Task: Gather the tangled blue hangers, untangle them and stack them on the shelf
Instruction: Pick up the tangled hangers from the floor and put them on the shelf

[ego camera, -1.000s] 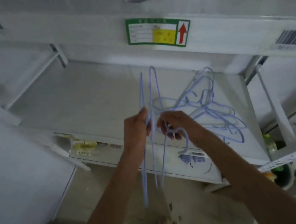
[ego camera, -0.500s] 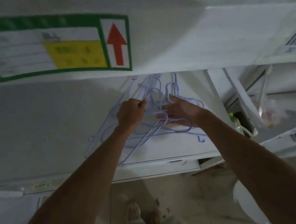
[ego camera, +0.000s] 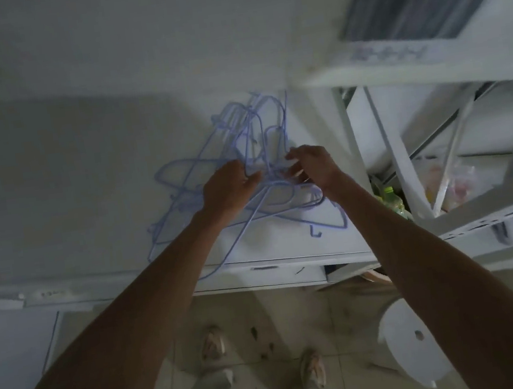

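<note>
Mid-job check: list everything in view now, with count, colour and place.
hangers: several, exact count unclear, blue, tangled pile on the shelf under both hands
shelf: one, white, centre and left
barcode label: one, dark stripes on white, upper shelf edge, top right
bottle: one, green-capped, right of the shelf, lower level
stool: one, white, floor at lower right
shoes: two, pale, on the floor at the bottom
left hand: grips hanger wire at the pile
right hand: fingers curled at the pile; grip unclear

Two hands, left hand (ego camera: 228, 186), right hand (ego camera: 313, 164), one tangle of blue hangers (ego camera: 182, 184), uncountable, one shelf (ego camera: 68, 186)
</note>
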`<state>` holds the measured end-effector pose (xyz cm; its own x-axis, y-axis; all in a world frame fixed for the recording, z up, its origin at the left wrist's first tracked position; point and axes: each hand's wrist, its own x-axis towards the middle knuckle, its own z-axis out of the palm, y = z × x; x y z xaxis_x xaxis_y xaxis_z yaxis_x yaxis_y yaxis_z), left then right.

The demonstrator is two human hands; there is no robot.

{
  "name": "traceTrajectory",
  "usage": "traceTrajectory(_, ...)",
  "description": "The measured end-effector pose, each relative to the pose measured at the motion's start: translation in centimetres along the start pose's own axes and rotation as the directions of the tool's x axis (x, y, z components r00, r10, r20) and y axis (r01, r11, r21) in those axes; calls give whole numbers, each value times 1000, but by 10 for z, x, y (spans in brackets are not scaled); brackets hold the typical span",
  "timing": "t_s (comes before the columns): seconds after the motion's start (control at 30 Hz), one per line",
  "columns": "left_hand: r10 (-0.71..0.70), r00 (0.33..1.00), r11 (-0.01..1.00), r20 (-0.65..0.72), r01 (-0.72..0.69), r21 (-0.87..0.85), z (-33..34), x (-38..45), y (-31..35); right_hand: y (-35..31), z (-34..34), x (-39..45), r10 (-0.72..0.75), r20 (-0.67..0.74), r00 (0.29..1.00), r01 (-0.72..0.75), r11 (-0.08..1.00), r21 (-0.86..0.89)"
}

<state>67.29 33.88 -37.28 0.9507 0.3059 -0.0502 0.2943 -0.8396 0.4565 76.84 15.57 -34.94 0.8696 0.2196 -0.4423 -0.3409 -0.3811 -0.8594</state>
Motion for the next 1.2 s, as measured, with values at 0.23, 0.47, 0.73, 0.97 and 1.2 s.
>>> traceTrajectory(0.23,-50,999,944,-16,53,326,32,-22,50,25,-23,-19,-257,-128,958,131,788,-601)
traceTrajectory(0.47,-94,985,963,-146,127,238,1,-56,29,22,16,-69,-661,167,731,563,447,-695)
traceTrajectory(0.73,-463,769,870,-442,490,-58,-38,-261,-61,26,129,-169,-737,574,356,919,165,-357)
traceTrajectory(0.97,-953,204,272,-224,902,-337,56,-592,-95,159,198,-297,-506,848,156,979,192,-66)
traceTrajectory(1.2,-989,-29,-99,145,858,-503,144,-734,-100,304,264,-378,84,971,222,936,262,-236)
